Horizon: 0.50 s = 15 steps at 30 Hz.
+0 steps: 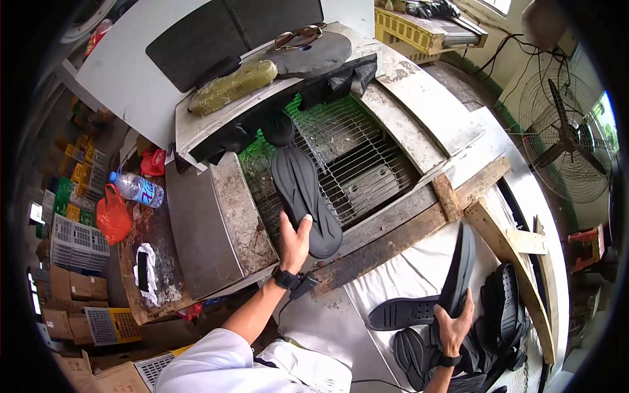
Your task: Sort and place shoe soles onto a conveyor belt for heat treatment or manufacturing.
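Sleeve: a white cloth sleeve point(216, 360) at the bottom edge, nearest of all
Left hand: the left hand point(295, 241) is closed on the near end of a flat black rubber shoe sole point(304, 193); the sole lies on a wire mesh belt point(354, 164) of a grey metal machine
Right hand: the right hand point(453, 327) grips a long black rubber sole point(458, 268) that stands up on its end; fingers wrapped round it
Pile: more black soles point(504, 314) lie in a heap just beside the right hand, on a white cloth point(406, 272)
Plank: a worn wooden plank point(406, 236) runs between the belt and the cloth
Far off: a clear plastic water bottle point(136, 188) on the left; a big round metal fan point(569, 141) on the right
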Each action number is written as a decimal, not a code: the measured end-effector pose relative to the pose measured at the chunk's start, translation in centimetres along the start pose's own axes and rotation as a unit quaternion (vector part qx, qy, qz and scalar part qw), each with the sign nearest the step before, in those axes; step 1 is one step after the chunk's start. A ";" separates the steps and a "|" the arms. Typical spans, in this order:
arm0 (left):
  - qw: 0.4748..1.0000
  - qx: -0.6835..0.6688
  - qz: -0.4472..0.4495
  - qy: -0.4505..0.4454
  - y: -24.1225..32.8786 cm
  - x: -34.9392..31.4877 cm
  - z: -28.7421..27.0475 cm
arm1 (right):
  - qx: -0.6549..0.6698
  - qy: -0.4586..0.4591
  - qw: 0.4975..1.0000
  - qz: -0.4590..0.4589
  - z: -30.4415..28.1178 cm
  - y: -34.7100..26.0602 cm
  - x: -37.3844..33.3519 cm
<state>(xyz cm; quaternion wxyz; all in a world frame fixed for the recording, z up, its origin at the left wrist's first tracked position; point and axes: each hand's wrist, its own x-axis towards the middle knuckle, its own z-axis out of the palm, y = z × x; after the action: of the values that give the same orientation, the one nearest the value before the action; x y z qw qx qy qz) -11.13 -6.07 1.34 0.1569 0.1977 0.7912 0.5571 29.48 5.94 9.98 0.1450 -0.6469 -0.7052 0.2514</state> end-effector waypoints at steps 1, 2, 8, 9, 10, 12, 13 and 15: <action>0.986 0.149 0.049 0.056 -1.5 0.5 0.0 | 0.010 -0.016 1.000 0.001 0.6 -3.2 0.1; 0.984 0.159 0.064 0.042 -0.9 0.7 0.3 | 0.025 -0.018 0.999 -0.033 1.2 -5.5 0.6; 0.984 0.046 0.167 0.026 2.6 -1.3 -1.5 | -0.007 -0.022 0.978 -0.206 11.3 -20.5 7.6; 0.986 0.008 0.166 0.017 3.4 -2.2 -1.8 | -0.019 -0.008 0.975 -0.222 13.5 -23.0 8.5; 0.985 -0.020 0.169 -0.016 3.7 -3.2 -1.8 | -0.034 0.001 0.972 -0.231 15.5 -25.3 9.5; 0.979 -0.070 0.152 -0.116 2.8 -6.1 -0.4 | -0.049 0.025 0.967 -0.247 19.4 -25.8 11.5; 0.972 -0.081 0.127 -0.178 2.0 -7.6 -0.1 | -0.058 0.026 0.966 -0.250 20.2 -25.2 11.8; 0.953 -0.129 0.054 -0.269 -0.5 -10.7 1.3 | -0.023 0.098 0.967 -0.234 20.9 -23.0 10.2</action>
<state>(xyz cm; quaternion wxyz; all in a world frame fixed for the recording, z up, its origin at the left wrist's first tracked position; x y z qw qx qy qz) -1.28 -10.39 0.76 0.3575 0.3605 0.6292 0.5885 -2.11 11.60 3.82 0.2531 -0.4885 -0.8250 0.1294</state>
